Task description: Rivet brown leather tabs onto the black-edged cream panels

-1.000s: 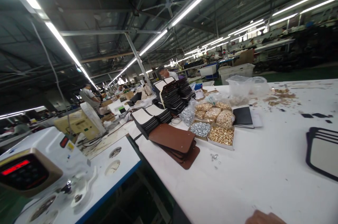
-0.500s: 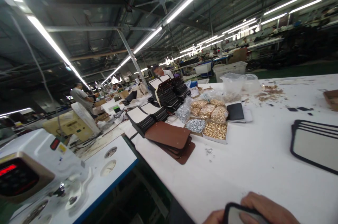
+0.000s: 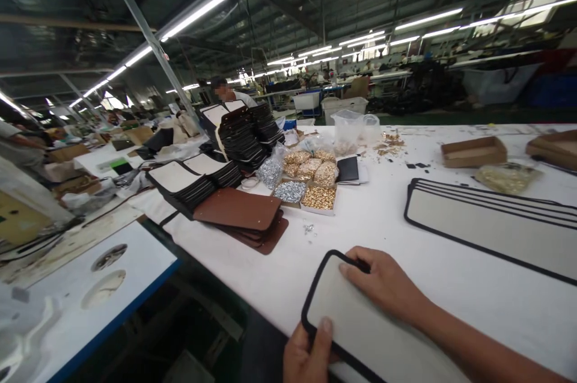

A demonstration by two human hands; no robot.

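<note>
Between my two hands is a long pale grey panel [image 3: 360, 317] with rounded corners and black edge binding, tilted at the table's front edge. My left hand [image 3: 310, 352] grips its near-left corner, thumb on top and fingers underneath. At the far edge my right hand [image 3: 383, 281] pinches the panel, its thumb lying on the grey face. To the right lies a fanned stack of similar black-edged panels [image 3: 487, 226]. Farther left are brown panels [image 3: 241, 210] with small holes near their corners, beside a stack of pale-topped dark panels [image 3: 178, 177].
Boxes of silver metal pieces [image 3: 290, 191] and gold metal pieces [image 3: 318, 197] stand mid-table, with filled bags [image 3: 311, 168] behind. Cardboard trays [image 3: 474, 151] sit at the back right. A machine table [image 3: 135, 287] with round openings is left, across a gap. A person [image 3: 243, 98] is behind tall stacks.
My view has swung right. The panel and both hands have come up into view from the bottom edge, still together. More of the right-hand stack and the cardboard trays now show.
</note>
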